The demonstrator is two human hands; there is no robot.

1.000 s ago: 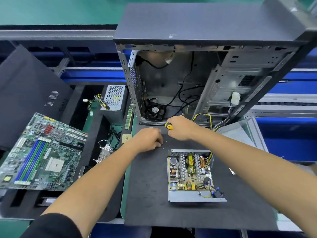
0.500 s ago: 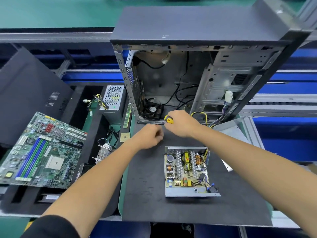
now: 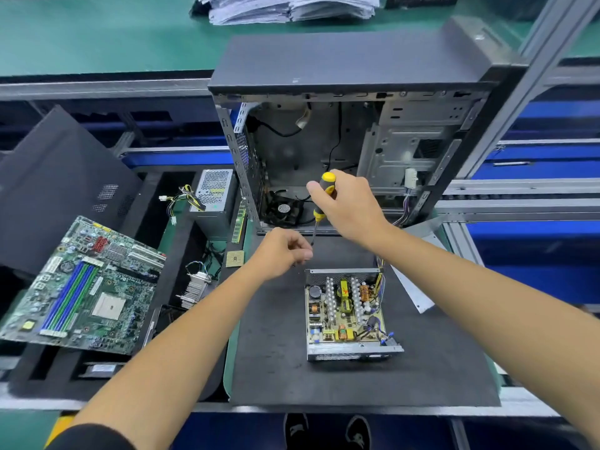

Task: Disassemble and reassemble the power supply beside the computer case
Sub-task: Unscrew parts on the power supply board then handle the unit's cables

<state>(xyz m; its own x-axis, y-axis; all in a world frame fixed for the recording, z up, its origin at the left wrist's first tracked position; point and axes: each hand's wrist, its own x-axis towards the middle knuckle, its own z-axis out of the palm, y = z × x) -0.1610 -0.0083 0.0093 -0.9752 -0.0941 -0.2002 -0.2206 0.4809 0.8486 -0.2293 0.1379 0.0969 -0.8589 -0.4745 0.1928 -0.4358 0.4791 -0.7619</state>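
Observation:
The opened power supply (image 3: pixel 347 315) lies on the black mat (image 3: pixel 276 362), its circuit board bare. Its loose metal cover (image 3: pixel 418 290) lies to the right of it. Behind stands the open computer case (image 3: pixel 357 131). My right hand (image 3: pixel 349 206) grips a yellow-and-black screwdriver (image 3: pixel 321 203), held upright with the tip just above the mat. My left hand (image 3: pixel 282 251) hovers beside the tip with fingertips pinched together; what they hold is too small to tell.
A green motherboard (image 3: pixel 84 287) lies tilted at left on a black foam tray (image 3: pixel 39 368). A second power supply (image 3: pixel 214 199), a RAM stick (image 3: pixel 239 224), a CPU chip (image 3: pixel 235 258) and a heatsink (image 3: pixel 194 287) sit left of the mat. Papers (image 3: pixel 289 8) lie beyond.
My right hand has risen from the mat and turned the screwdriver upright, so its shaft now shows. My left hand stays beside the tip. The view has tilted up.

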